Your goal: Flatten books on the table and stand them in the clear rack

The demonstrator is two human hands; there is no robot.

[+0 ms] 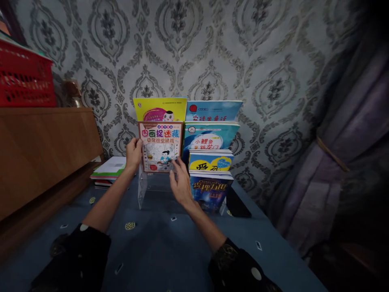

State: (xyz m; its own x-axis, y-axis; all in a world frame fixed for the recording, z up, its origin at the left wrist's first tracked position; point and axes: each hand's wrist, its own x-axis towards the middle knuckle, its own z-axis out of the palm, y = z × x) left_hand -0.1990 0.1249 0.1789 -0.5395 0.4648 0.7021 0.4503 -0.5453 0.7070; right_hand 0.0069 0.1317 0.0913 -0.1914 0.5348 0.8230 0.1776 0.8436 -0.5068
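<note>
A brown-bordered picture book [161, 147] stands upright in the left column of a clear tiered book stand [158, 195]. My left hand [133, 154] grips its left edge, the fingertips hidden behind it. At the lower right of its cover lies my right hand [181, 181], fingers extended and apart. Behind this book rises a yellow book [158, 107]. The right column holds a light-blue book [214, 109], a teal book [209, 136], a yellow-and-blue book [210, 162] and a dark-blue book [209, 194], one below another.
At the left, a stack of books [111, 167] lies near a wooden cabinet [45, 150] bearing a red basket [26, 77]. A flat black object [238, 202] rests right of the stand on the blue cloth [170, 251]. A purple curtain [331, 162] hangs at the right.
</note>
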